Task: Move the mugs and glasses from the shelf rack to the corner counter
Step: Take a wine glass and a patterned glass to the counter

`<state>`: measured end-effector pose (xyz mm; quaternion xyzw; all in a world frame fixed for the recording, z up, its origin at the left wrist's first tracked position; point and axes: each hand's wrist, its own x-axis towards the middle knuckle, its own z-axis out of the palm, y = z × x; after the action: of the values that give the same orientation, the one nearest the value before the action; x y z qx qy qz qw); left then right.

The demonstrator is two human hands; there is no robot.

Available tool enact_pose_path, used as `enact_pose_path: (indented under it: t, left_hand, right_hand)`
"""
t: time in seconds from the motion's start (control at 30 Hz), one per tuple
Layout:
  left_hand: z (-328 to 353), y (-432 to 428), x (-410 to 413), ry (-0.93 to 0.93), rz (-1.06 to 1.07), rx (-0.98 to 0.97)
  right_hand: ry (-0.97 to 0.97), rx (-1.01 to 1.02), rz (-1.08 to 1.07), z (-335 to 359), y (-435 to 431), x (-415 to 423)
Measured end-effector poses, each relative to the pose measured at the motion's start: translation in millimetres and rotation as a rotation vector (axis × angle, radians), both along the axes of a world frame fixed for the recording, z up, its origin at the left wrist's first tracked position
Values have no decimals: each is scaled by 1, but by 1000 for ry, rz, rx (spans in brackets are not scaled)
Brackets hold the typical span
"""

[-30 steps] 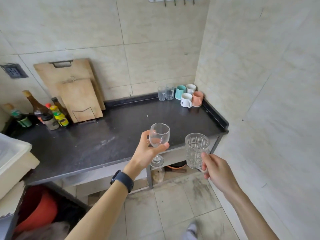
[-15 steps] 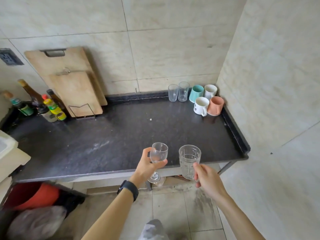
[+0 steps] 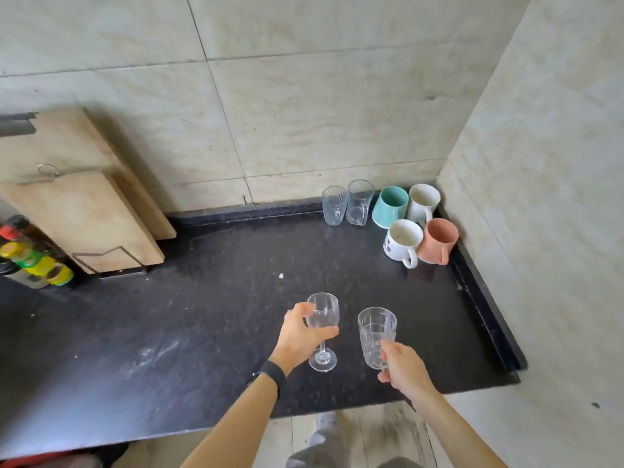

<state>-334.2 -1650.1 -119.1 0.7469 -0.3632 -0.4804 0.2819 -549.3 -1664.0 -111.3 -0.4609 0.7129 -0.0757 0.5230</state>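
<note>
Above the black stone surface [image 3: 209, 319], near its front edge: left hand [image 3: 297, 336] clasping a clear stemmed wine glass [image 3: 323, 329], right hand [image 3: 403, 369] pinching a clear faceted glass goblet [image 3: 375, 332].

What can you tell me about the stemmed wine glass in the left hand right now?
The wine glass is clear, smooth and looks empty: a rounded bowl, thin stem and round foot. It stands upright above the dark counter, near its front edge; whether the foot touches the surface cannot be told. The left hand holds the bowl, fingers wrapped around it. The patterned glass beside it stays apart.
</note>
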Motion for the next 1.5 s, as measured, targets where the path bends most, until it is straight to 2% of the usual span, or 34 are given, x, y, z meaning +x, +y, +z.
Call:
enact_pose_path:
  t: [0.37, 0.47, 0.73, 1.27, 1.5]
  left_hand:
    - [-9, -139, 5, -143, -101, -87]
    - [-12, -163, 1, -174, -73, -135]
    - [-21, -221, -4, -209, -31, -165]
    - [-26, -248, 4, -239, -33, -139]
    - [-20, -235, 9, -227, -195, -62]
  right_hand:
    - [-196, 76, -204, -42, -135, 29]
    - [-270, 91, -236, -50, -161, 33]
    - [-326, 123, -254, -69, -216, 41]
    - [-281, 140, -175, -71, -253, 60]
    - [-278, 104, -182, -59, -248, 53]
